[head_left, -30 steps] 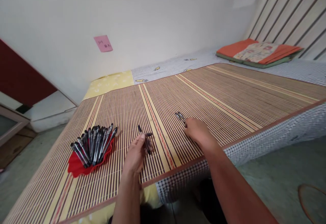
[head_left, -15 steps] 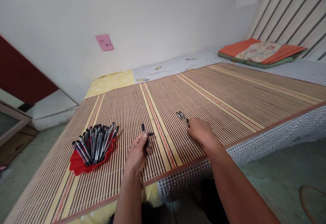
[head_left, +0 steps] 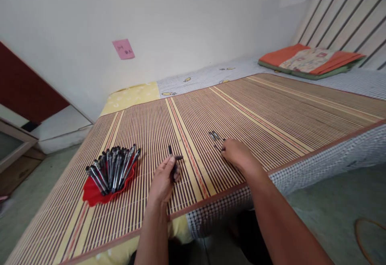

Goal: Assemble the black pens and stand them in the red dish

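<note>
My left hand (head_left: 163, 176) is closed around slim black pen pieces. One piece (head_left: 169, 149) points up past the fingers, and a second (head_left: 179, 157) sticks out to the right by the thumb; the fingers hide the rest. On the mat to the right, my right hand (head_left: 237, 152) is bent down with its fingertips close together beside two short dark pen pieces (head_left: 213, 136). A thin dark piece shows at its fingertips, too small to make out. Left of my hands, a red wavy-edged tray (head_left: 92, 194) holds many black-capped clear pens (head_left: 113, 166).
The striped bamboo mat (head_left: 144, 128) covers a bed with checked and yellow bedding. A folded orange and floral cloth (head_left: 312, 60) lies at the back right, near white slats (head_left: 346, 15). A pink note (head_left: 123, 49) is stuck on the wall.
The fingers of my right hand have shifted slightly at the pen pieces, which now show apart from the hand. My left hand has barely moved.
</note>
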`<state>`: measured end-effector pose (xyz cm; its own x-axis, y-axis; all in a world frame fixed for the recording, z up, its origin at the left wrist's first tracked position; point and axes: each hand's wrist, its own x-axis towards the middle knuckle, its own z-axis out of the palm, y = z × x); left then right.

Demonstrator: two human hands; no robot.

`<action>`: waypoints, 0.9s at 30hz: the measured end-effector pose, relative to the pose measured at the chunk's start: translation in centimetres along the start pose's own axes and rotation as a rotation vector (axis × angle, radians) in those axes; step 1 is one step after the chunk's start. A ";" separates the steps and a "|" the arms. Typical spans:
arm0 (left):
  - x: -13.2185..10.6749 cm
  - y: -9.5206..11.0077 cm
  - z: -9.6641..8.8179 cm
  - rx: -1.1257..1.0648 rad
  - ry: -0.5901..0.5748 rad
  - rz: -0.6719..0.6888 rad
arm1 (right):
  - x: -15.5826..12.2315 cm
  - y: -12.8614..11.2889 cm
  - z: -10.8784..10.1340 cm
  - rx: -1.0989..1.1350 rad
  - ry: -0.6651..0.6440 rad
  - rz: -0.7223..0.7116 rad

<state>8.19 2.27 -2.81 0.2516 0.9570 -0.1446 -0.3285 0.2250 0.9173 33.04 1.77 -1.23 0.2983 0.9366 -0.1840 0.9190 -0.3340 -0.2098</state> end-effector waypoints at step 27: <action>-0.2 -0.7 0.8 -0.003 0.002 0.051 | -1.6 -7.7 1.2 1.507 -0.049 -0.371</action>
<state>9.07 1.77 -3.15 0.2328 0.9675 -0.0987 -0.3434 0.1768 0.9224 25.15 2.75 -0.47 0.0851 0.9938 0.0710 -0.1723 0.0849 -0.9814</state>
